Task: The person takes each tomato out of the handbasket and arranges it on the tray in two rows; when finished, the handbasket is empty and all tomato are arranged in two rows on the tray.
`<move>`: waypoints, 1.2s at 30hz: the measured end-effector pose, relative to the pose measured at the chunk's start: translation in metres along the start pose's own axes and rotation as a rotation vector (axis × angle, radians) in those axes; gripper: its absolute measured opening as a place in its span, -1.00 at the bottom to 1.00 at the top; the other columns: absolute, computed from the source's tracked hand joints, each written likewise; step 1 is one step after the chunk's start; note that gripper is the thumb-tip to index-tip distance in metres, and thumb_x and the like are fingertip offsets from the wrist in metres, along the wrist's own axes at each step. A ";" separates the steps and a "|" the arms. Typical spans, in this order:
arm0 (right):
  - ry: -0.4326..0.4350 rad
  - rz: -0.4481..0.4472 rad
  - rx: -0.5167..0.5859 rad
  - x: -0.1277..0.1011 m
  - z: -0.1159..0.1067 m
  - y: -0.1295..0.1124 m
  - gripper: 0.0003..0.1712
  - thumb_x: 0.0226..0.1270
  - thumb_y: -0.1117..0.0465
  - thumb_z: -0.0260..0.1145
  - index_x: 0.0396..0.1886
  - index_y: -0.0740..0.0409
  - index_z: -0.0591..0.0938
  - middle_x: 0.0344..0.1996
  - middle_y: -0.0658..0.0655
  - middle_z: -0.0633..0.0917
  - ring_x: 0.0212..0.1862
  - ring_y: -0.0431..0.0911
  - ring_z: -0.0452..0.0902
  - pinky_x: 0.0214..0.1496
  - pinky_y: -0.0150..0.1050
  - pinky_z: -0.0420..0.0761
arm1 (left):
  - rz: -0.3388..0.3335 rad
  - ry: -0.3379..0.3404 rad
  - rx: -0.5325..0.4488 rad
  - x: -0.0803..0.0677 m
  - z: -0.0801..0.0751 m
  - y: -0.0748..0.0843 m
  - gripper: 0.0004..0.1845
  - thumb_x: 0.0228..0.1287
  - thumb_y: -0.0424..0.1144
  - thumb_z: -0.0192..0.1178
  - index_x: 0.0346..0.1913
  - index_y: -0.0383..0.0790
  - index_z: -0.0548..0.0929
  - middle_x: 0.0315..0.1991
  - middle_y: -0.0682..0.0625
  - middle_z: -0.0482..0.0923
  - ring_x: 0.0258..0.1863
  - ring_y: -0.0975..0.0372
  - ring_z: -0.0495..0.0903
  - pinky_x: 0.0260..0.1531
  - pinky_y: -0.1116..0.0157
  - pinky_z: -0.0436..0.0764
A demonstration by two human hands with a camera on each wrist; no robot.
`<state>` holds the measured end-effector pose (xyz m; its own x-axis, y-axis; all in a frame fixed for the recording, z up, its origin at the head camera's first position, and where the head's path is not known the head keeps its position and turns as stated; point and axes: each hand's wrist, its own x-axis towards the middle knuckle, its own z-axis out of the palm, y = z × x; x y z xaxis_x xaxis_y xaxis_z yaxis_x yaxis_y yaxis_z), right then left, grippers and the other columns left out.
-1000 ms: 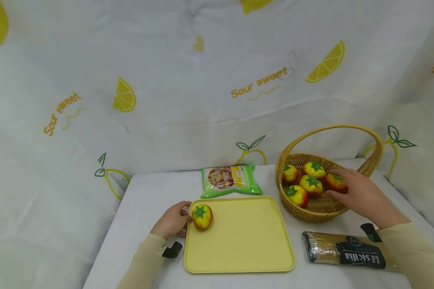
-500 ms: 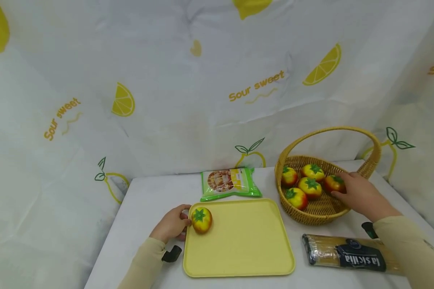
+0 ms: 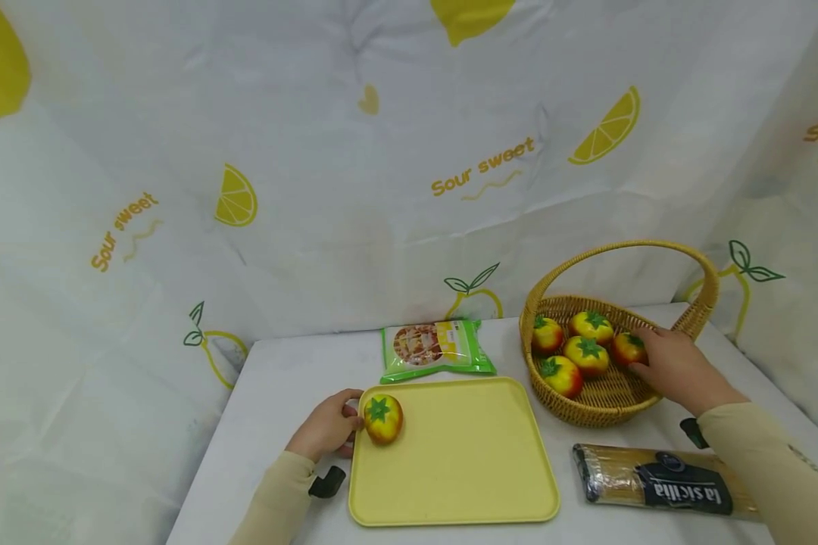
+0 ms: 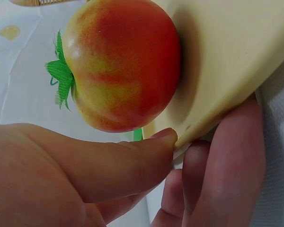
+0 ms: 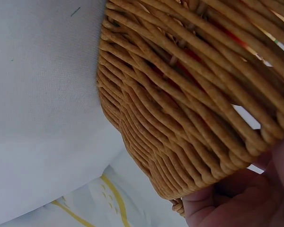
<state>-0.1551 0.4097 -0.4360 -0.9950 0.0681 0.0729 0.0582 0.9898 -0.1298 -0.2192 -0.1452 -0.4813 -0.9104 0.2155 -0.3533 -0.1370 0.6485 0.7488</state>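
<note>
At the left side of the yellow tray [image 3: 457, 454], my left hand [image 3: 327, 425] grips the rim, thumb on top and fingers beneath it. A red-yellow tomato [image 3: 383, 419] with a green leafy top sits on the tray close to that thumb; the left wrist view shows the tomato [image 4: 123, 66] apart from the thumb. My right hand [image 3: 682, 369] reaches over the wicker basket [image 3: 589, 412] and holds a tomato [image 3: 627, 349] at its right side, thumb in front. In the right wrist view the basket wall [image 5: 180, 118] hides most of this grip.
Several other tomatoes [image 3: 586, 356] lie in the basket, under its tall handle [image 3: 620, 246]. A green-edged food packet [image 3: 438, 350] lies behind the tray. A pack of spaghetti [image 3: 661, 481] lies in front of the basket, partly under my right forearm. A printed cloth [image 3: 354, 212] hangs behind.
My right hand has closed in on the tomato at the basket's right side. The left hand stays at the tray's rim. The head view has tilted slightly.
</note>
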 end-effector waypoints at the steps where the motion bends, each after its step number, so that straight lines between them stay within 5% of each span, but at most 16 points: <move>1: 0.002 -0.001 -0.002 0.000 0.000 0.000 -0.28 0.35 0.26 0.54 0.30 0.65 0.45 0.15 0.75 0.56 0.11 0.63 0.56 0.18 0.51 0.61 | 0.002 -0.001 0.000 0.001 0.000 -0.001 -0.45 0.54 -0.35 0.27 0.52 -0.14 0.50 0.03 -0.14 0.59 -0.26 0.14 0.68 -0.40 0.23 0.83; 21: -0.067 0.045 0.157 -0.010 -0.015 -0.005 -0.17 0.32 0.18 0.56 0.38 0.62 0.42 0.19 0.78 0.41 0.10 0.60 0.49 0.15 0.55 0.57 | 0.013 0.001 0.003 0.003 0.001 -0.003 -0.47 0.56 -0.35 0.27 0.52 -0.14 0.51 -0.01 -0.13 0.58 -0.27 0.15 0.68 -0.45 0.25 0.82; 36: 0.005 0.026 0.229 -0.033 -0.034 -0.040 -0.10 0.33 0.13 0.56 0.51 0.46 0.38 0.22 0.68 0.38 0.08 0.53 0.49 0.06 0.52 0.61 | 0.007 0.008 0.009 0.001 0.001 0.000 -0.47 0.54 -0.36 0.28 0.50 -0.14 0.52 -0.01 -0.13 0.59 -0.27 0.14 0.67 -0.44 0.26 0.83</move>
<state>-0.1221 0.3726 -0.4001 -0.9929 0.0946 0.0718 0.0635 0.9336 -0.3526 -0.2192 -0.1438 -0.4818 -0.9144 0.2145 -0.3434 -0.1270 0.6535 0.7462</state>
